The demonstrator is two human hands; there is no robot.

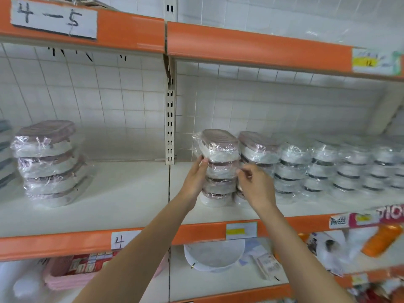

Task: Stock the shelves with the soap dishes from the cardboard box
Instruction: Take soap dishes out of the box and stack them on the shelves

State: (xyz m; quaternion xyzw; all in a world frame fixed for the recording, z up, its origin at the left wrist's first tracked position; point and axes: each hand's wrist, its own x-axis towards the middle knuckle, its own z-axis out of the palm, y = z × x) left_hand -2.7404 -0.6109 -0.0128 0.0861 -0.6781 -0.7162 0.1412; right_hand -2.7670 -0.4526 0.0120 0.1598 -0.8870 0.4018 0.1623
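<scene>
Shelf unit w/ orange price rails; middle shelf (122,193) is white, smooth, matte, backed by white square-grid panel (284,110), slotted metal upright (170,127) splits left and right bays. Right bay: long row of wrapped soap dish stacks (341,169), white bodies w/ dark trays, running off to the right edge. Left bay: separate 4-high stack (49,162), mauve lids, well apart from the rest. Step in hand (judged): placing/squaring the top soap dish (219,146) on the leftmost stack of the right bay (218,184), approx 4 high, just beside a second mauve-topped stack (258,149). Dish = rounded-rectangle, ribbed mauve tray over white base, in loose crinkly clear film, glossy, slippery-looking. Left hand (195,178) up against the stack's left side, fingers roughly straight, tips touching film under the top dish, steadying rather than gripping. Right hand (254,184) at the front right of the stack, fingers loosely curled; thumb and forefinger look pinched near the film but cannot tell if anything is actually held. Cardboard box not in view. Next move (judged): let go w/o dragging the film, check top dish sits square, not tilted, then back to box for more; open room on the shelf lies left of the upright. Lower shelf: white round basin (214,254), pink basket (72,272), orange bottle (382,239), all blurred. Small: hand-written labels "4-5" (53,18) and "4" (119,241), yellow price tag (240,231)
</scene>
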